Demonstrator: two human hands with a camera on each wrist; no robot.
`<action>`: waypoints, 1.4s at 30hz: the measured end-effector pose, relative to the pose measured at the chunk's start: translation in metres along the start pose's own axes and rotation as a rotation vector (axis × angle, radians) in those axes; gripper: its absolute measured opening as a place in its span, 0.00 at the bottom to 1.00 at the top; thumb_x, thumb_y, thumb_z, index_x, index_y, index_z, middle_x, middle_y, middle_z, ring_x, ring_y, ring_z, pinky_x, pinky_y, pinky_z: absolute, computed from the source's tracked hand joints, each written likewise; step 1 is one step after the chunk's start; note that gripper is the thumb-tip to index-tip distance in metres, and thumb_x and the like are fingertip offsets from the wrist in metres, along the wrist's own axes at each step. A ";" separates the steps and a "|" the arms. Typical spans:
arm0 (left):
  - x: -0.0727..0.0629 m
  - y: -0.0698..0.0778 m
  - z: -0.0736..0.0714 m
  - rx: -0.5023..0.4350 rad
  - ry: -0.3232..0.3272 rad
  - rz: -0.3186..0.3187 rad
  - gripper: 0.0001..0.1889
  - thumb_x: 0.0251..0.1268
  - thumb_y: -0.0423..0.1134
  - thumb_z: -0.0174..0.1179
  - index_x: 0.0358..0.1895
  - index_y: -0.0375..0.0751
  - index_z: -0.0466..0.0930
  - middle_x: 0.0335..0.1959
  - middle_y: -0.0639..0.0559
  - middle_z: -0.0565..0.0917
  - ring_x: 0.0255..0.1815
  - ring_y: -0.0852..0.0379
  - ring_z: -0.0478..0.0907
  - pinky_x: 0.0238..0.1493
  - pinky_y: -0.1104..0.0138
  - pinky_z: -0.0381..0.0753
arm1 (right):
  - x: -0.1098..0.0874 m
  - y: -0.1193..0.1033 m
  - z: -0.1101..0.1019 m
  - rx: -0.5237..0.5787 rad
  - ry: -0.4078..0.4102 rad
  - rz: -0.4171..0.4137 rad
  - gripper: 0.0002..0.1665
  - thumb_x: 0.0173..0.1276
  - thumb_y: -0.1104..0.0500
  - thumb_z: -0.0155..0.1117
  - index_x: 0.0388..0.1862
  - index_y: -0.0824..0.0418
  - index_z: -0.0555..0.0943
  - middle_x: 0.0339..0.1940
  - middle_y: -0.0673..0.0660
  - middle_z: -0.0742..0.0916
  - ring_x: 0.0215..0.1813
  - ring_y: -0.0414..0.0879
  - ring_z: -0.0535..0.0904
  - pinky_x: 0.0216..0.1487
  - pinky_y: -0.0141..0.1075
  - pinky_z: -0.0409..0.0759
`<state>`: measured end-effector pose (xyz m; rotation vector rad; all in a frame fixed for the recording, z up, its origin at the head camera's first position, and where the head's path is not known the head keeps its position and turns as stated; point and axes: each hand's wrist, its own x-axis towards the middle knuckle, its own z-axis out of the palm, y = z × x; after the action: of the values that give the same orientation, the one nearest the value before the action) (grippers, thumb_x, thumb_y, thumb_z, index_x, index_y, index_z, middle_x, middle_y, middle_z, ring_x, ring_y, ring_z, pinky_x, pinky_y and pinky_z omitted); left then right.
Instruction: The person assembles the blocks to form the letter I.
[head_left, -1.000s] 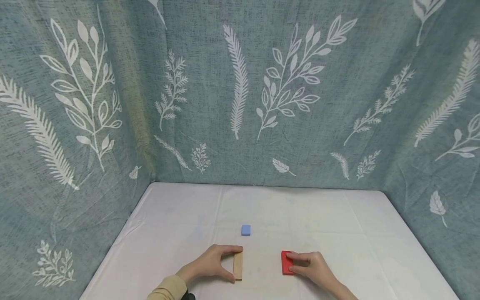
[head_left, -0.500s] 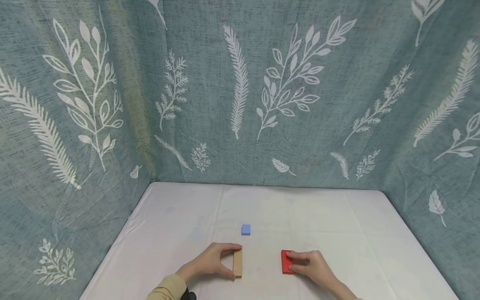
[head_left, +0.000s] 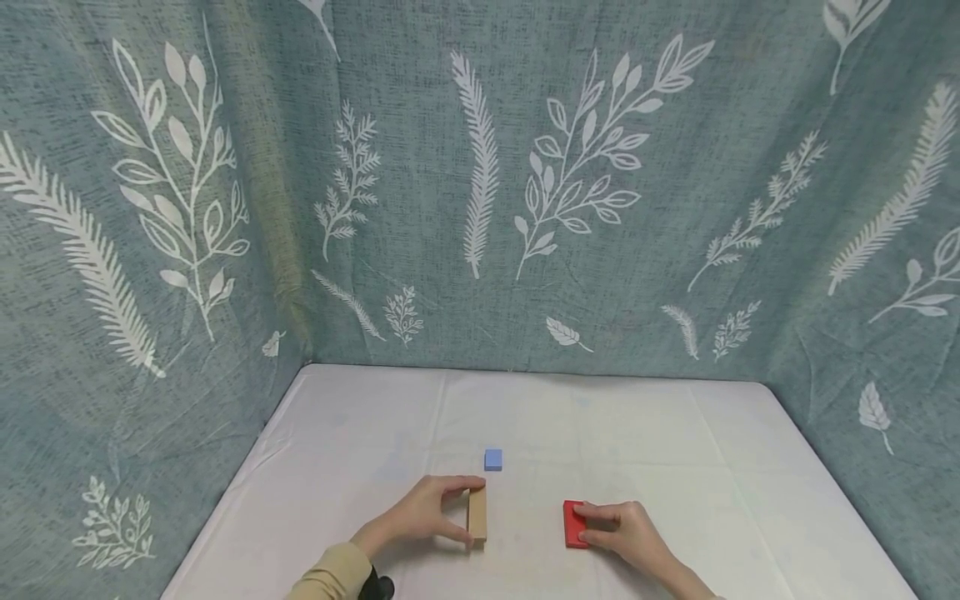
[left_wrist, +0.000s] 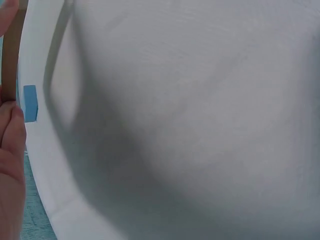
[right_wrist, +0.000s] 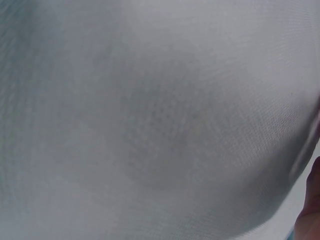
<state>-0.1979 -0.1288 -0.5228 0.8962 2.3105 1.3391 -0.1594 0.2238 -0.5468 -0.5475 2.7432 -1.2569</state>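
My left hand (head_left: pixel 420 512) holds a narrow, plain wooden block (head_left: pixel 477 515) by its two ends, thumb at the near end and fingers at the far end. In the left wrist view, part of this wooden block (left_wrist: pixel 12 55) shows between the fingertips at the left edge. To the right, a flat red block (head_left: pixel 573 532) lies on the white cloth, and my right hand (head_left: pixel 628 533) pinches it with thumb and index finger. Beyond the wooden block sits a small blue block (head_left: pixel 492 460). The right wrist view shows only a bit of my fingers, with the red block hidden.
A white cloth (head_left: pixel 637 442) covers the table. Around its back and sides hangs a green-blue curtain (head_left: pixel 420 183) with white leaf prints. Bare cloth separates the wooden and red blocks.
My left hand has moved slightly away from me, carrying the wooden block nearer to the blue block. My right hand and the red block have stayed in place.
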 end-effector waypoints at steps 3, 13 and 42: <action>0.001 0.002 -0.002 0.008 0.010 0.002 0.39 0.44 0.42 0.75 0.63 0.33 0.71 0.64 0.42 0.75 0.67 0.45 0.69 0.68 0.65 0.69 | 0.000 0.000 0.000 0.002 0.003 -0.005 0.23 0.54 0.50 0.73 0.49 0.56 0.85 0.47 0.53 0.88 0.54 0.45 0.83 0.52 0.34 0.83; 0.010 0.013 -0.011 -0.016 -0.011 0.001 0.39 0.48 0.42 0.73 0.65 0.34 0.68 0.66 0.40 0.72 0.67 0.44 0.69 0.68 0.60 0.69 | 0.002 -0.002 -0.001 0.025 -0.011 0.017 0.24 0.54 0.52 0.73 0.50 0.57 0.84 0.48 0.57 0.87 0.55 0.50 0.82 0.50 0.35 0.84; 0.041 0.036 -0.024 -0.001 0.070 0.059 0.40 0.47 0.38 0.74 0.66 0.33 0.66 0.67 0.38 0.70 0.69 0.46 0.66 0.69 0.64 0.68 | 0.001 -0.001 -0.001 0.012 -0.011 0.007 0.23 0.54 0.52 0.73 0.50 0.57 0.85 0.47 0.53 0.88 0.54 0.52 0.83 0.50 0.33 0.84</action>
<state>-0.2291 -0.1046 -0.4779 0.9385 2.3529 1.4168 -0.1601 0.2234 -0.5456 -0.5415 2.7247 -1.2644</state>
